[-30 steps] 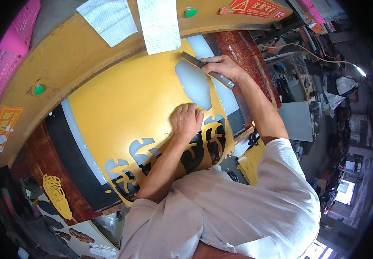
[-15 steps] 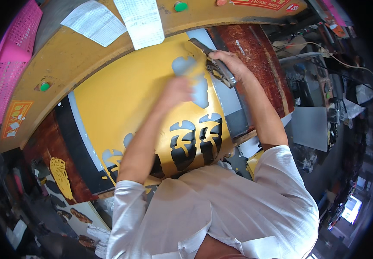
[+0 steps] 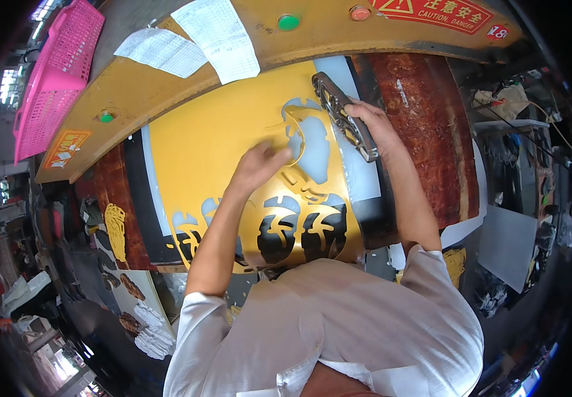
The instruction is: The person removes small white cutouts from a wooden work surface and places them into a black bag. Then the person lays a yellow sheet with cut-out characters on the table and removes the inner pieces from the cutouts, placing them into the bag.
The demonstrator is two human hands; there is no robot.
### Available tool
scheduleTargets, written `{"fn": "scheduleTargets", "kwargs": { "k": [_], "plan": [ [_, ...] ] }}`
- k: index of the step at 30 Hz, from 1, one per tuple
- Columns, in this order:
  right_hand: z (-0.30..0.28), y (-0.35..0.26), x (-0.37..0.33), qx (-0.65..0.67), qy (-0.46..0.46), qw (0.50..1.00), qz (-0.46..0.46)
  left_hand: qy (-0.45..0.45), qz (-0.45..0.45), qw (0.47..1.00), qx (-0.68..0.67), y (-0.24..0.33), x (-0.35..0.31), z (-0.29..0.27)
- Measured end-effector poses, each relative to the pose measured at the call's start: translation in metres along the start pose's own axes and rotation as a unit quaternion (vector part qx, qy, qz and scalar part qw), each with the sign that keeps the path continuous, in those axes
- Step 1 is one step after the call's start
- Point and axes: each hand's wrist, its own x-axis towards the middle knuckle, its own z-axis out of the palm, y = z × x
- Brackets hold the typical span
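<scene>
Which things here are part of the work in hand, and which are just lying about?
In use:
yellow sheet
metal cutting die in the right hand
left hand on the sheet

Lying about:
pink basket
two paper slips
grey board

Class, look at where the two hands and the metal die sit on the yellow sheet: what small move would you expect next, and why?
Probably setting the die down on uncut yellow sheet. The right hand holds it tilted at the edge of a fresh cut-out, while the left hand lies on the sheet beside that hole.
</scene>
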Motion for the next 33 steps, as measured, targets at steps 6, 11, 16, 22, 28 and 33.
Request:
{"fn": "scheduleTargets", "kwargs": {
  "k": [6,11,16,22,28,33],
  "plan": [
    [-0.007,0.01,0.0,0.075,0.0,0.997,0.007,0.063,-0.21,0.964,-0.15,0.051,0.113,0.032],
    [-0.012,0.021,-0.001,0.071,0.005,0.997,-0.01,0.247,-0.074,0.955,-0.145,0.006,0.091,0.026],
    [-0.004,0.036,0.01,-0.061,0.028,0.996,-0.064,0.38,-0.077,0.837,-0.386,-0.041,-0.015,-0.055],
    [0.011,0.032,0.005,-0.196,0.053,0.972,-0.116,0.164,-0.015,0.89,-0.425,-0.02,-0.112,-0.1],
    [0.044,0.065,-0.049,-0.373,0.142,0.887,-0.232,0.112,0.003,0.818,-0.564,-0.048,-0.146,-0.133],
    [0.127,0.11,-0.084,-0.564,0.16,0.788,-0.19,0.136,-0.028,0.826,-0.546,-0.109,-0.162,-0.152]
  ]
}}
